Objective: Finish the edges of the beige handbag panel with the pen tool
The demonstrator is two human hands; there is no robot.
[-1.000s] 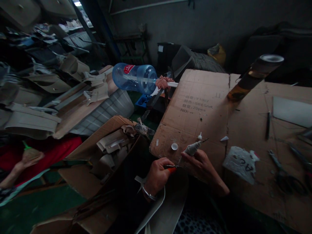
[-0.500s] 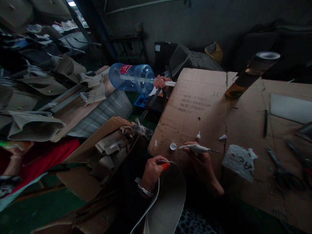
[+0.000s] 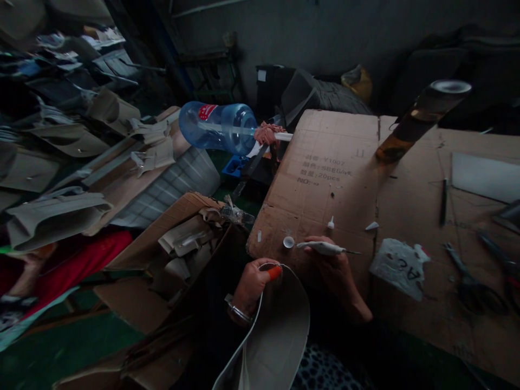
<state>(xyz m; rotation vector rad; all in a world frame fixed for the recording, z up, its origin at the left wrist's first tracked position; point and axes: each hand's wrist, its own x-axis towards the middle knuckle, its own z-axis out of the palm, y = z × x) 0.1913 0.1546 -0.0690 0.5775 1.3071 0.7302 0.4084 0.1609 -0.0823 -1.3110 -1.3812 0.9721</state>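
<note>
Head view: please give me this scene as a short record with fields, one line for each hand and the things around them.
left hand: grips the edge of a pale curved sheet, an orange-tipped tool in its fingers
right hand: holds a small white tube lying level, nozzle toward the right
surface: cardboard sheet over the table
near the tube: white cap, crumpled white bag
far right: scissors
left of the table: open carton of scraps

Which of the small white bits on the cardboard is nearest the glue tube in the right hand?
The round white cap, just left of the tube held in the right hand. The cone-shaped tip and the white scrap lie farther up the cardboard.
</note>
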